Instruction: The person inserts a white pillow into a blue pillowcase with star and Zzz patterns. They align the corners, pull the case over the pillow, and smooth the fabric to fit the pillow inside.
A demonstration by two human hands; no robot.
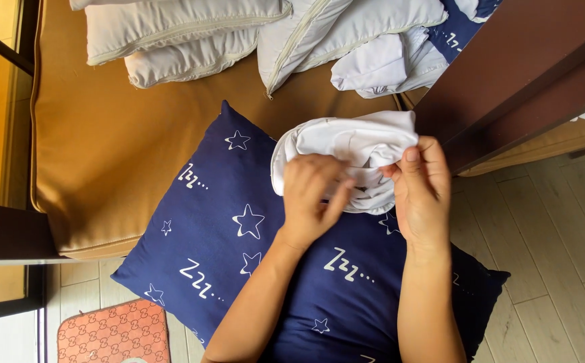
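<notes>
- I used the navy blue square cushion printed with white stars and sleep letters (239,249) as my landmark; it lay partly on the tan leather seat pad (111,148) and partly out over the pale plank floor (548,255).
- I held the bunched white cloth cover (353,151) just above the cushion's upper right part.
- My left hand (313,198) had its grip pinched on the cover's lower folds, fingers curled into the cloth.
- My right hand (423,195) had its grip pinched on the cover's right edge, thumb on top.
- Beyond the cushion, a heap of pale grey zipped pillows (191,37) lay on the seat pad.
- Right of the cushion stood a dark brown wooden rail (528,74).
- Below its left corner lay an orange patterned mat (114,333).
</notes>
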